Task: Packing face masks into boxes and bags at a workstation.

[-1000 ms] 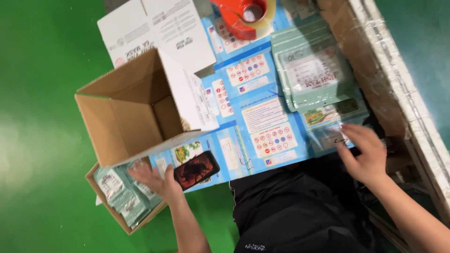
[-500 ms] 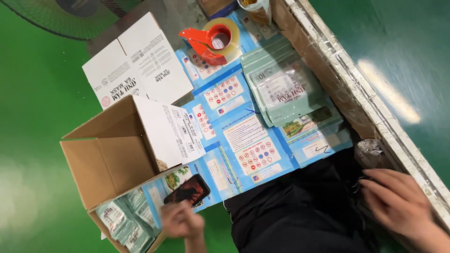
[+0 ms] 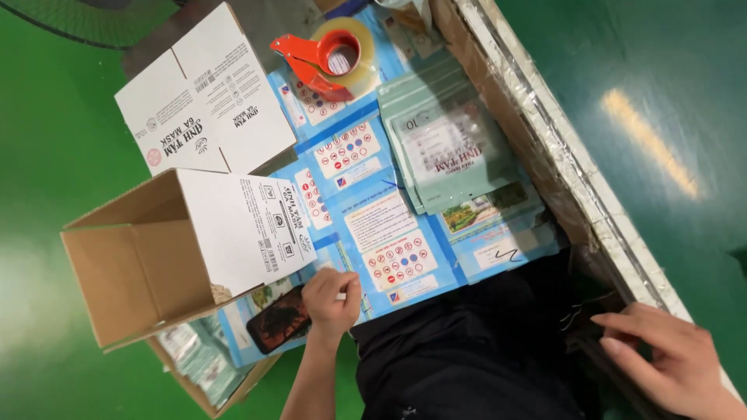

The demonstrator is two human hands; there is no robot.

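While the person leans over the blue printed work surface [image 3: 467, 257], the left hand [image 3: 331, 299] sits low in the middle of the frame, fingers curled together around something small and white; what it is cannot be told. Just left of that hand lies a dark rectangular phone [image 3: 278, 319], and above both stands an open brown cardboard box with a white printed flap [image 3: 140, 264], tipped on its side. The box looks light and fairly stiff, though its thin flaps would bend; its folded edges or corners seem the safest places to grip. At the lower right, the right hand [image 3: 669, 358] rests with fingers spread and loosely extended beside a foil-wrapped edge [image 3: 560, 148], gripping nothing visible. Near the top sit a red tape dispenser [image 3: 319, 54], a flattened white carton [image 3: 206, 101], and a stack of pale green pouches [image 3: 451, 148].
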